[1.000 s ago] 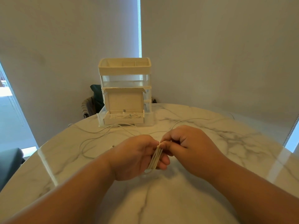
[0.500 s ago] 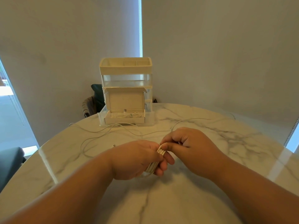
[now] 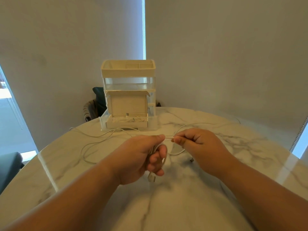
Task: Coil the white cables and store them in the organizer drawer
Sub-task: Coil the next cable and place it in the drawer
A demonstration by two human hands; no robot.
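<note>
Tightly, the left hand (image 3: 141,157) grips a thin white cable (image 3: 178,152) bunched in loops, and the right hand (image 3: 198,144) pinches its loose strand between curled fingers.

1. The organizer (image 3: 128,72) stands at the table's (image 3: 225,172) far edge, with its bottom drawer (image 3: 127,125) pulled out and stored cables (image 3: 126,120) inside.
2. Loose cables (image 3: 93,136) lie before it, leftward.
3. Nearer, the left hand (image 3: 140,157) and right hand (image 3: 198,144) hold a cable (image 3: 177,153) between them.
4. A chair (image 3: 93,105) stands behind the table, on the left.

Round marble table (image 3: 246,147), grey-veined. Chair (image 3: 88,110) past its far rim at 11 o'clock, dark cloth (image 3: 98,95) draped on it. Dark seat (image 3: 9,165) at 9 o'clock. Pale blinds (image 3: 216,47) behind.
</note>
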